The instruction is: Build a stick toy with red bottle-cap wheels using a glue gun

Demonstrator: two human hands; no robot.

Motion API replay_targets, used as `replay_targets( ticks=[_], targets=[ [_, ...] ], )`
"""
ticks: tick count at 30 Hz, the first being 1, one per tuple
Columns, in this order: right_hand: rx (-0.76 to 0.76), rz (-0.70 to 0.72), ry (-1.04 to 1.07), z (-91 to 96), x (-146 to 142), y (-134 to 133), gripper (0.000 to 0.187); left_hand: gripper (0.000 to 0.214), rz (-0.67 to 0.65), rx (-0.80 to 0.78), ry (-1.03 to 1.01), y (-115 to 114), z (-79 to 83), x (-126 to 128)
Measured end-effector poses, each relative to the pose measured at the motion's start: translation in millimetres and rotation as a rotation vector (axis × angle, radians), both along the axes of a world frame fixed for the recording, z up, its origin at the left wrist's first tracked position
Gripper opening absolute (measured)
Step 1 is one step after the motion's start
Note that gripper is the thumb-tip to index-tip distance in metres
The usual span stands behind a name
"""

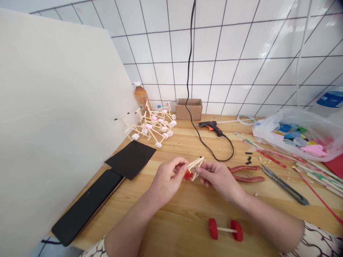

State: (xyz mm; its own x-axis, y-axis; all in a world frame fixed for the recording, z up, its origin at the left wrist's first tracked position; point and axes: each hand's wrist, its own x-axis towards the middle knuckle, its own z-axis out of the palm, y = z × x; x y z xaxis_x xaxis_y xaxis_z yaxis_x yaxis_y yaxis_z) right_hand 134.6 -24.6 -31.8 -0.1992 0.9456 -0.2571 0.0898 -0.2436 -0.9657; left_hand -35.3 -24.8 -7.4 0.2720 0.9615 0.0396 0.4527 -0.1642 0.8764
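Observation:
Between my two hands, above the table, is a small frame of wooden sticks with a red bottle cap at its left side. My left hand pinches the frame's left end, its fingertips beside the cap. On the right end, my right hand grips the sticks between thumb and fingers. Nearer me lies a pair of red caps joined by a thin stick. Pliers with red handles rest just beyond my right hand. How the sticks join inside my fingers is partly hidden.
Several stick models with cap wheels stand at the back left near a drink bottle. A glue gun, cardboard box, scissors-like snips, loose sticks and a bag of caps lie around. Black card is left.

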Motion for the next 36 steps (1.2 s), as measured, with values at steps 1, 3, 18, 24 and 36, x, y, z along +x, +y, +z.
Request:
replay_targets(
  ticks=[1,3,18,24,36],
  targets=[
    [-0.004,0.000,0.000,1.0,0.1,0.0,0.029,0.017,0.002,-0.002,-0.002,0.0,0.1,0.0],
    [-0.012,0.005,0.004,3.4,0.0,-0.2,0.029,0.017,0.004,-0.006,-0.007,-0.1,0.4,0.2],
    [-0.028,-0.021,0.048,7.0,-3.7,2.1,0.029,0.016,0.000,-0.022,-0.020,3.1,-4.3,-2.5],
    [-0.043,-0.040,0.055,7.9,-4.6,1.3,0.029,0.013,0.021,-0.032,-0.065,4.8,-6.1,0.5],
    [-0.036,-0.063,0.062,8.2,-4.5,1.0,0.030,0.013,-0.005,-0.157,-0.205,6.9,-6.4,4.9]
  ],
)
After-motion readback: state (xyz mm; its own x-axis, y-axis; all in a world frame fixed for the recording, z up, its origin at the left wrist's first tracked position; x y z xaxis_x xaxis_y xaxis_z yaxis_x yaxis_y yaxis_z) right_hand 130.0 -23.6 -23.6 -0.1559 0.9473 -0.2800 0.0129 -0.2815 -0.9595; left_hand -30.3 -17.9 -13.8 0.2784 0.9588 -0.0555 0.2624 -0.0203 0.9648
